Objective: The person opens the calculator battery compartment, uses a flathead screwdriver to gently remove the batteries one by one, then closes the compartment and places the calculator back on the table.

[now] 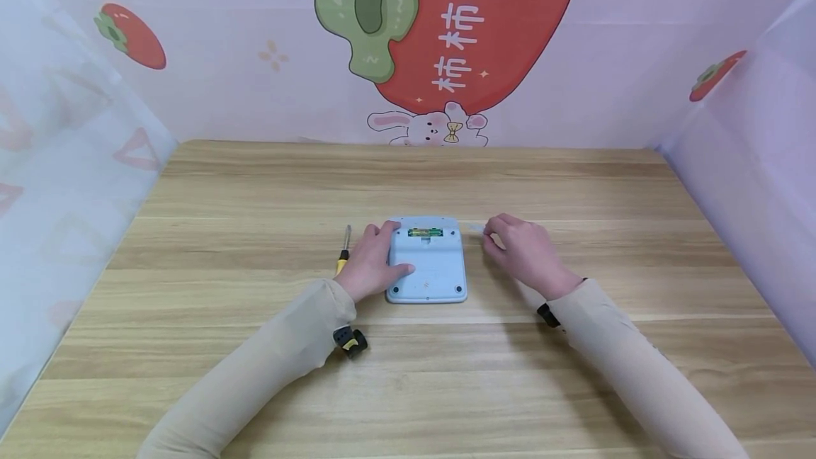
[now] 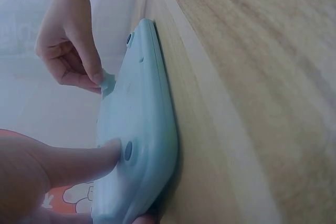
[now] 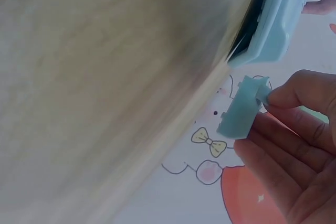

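A light blue calculator (image 1: 436, 268) lies face down on the wooden table, its battery compartment uncovered at the far end with a green and yellow battery (image 1: 425, 232) in it. My left hand (image 1: 372, 261) grips its left side, thumb on the back near a dark round foot (image 2: 128, 151) and fingers at the edge. Off to the right, my right hand (image 1: 525, 250) pinches a small light blue battery cover (image 3: 242, 111) between thumb and fingers. The cover is held up beside the calculator, its clip side showing in the right wrist view.
Just left of my left hand lies a screwdriver (image 1: 343, 255) with a yellow and black handle, its shaft pointing away. The wooden table (image 1: 255, 183) ends at a printed backdrop (image 1: 242, 91) behind, with pale sheets on both sides.
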A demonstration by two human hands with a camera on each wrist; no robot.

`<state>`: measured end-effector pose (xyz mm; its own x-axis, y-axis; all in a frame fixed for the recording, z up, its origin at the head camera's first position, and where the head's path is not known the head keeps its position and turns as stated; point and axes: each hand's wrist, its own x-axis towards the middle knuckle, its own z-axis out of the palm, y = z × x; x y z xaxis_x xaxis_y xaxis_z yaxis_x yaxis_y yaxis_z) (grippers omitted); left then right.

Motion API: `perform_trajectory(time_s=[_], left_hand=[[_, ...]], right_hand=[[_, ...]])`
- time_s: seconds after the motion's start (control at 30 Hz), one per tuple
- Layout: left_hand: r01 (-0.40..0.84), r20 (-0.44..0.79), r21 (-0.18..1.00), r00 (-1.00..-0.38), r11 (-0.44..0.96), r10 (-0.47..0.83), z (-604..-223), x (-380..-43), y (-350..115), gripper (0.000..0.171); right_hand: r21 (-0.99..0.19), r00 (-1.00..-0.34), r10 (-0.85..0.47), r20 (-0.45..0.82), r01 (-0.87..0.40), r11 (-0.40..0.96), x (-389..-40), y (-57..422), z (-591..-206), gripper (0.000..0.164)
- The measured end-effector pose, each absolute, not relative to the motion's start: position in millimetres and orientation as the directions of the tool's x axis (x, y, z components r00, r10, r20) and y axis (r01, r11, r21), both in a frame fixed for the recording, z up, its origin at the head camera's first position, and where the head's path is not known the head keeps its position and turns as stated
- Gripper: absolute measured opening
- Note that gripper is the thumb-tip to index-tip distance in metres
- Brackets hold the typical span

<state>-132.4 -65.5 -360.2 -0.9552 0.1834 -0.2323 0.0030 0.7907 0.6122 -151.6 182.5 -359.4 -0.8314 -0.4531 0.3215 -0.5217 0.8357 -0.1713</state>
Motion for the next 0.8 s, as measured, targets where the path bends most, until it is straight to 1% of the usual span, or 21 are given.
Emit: perform_trajectory(time_s=[0.43,0.8], left_hand=[[0.01,-0.229,0.612,-0.955,0.791,0.189,-361.3,-132.7,-65.7,0.072],[0.01,-0.229,0.605,-0.955,0.796,0.187,-360.5,-133.3,-65.4,0.072]], right_hand=[[-0.152,-0.832,-0.476,0.285,-0.529,0.835,-152.3,190.0,-364.4,0.005],[-0.136,-0.856,-0.481,0.188,-0.507,0.851,-151.5,191.1,-362.7,0.005]])
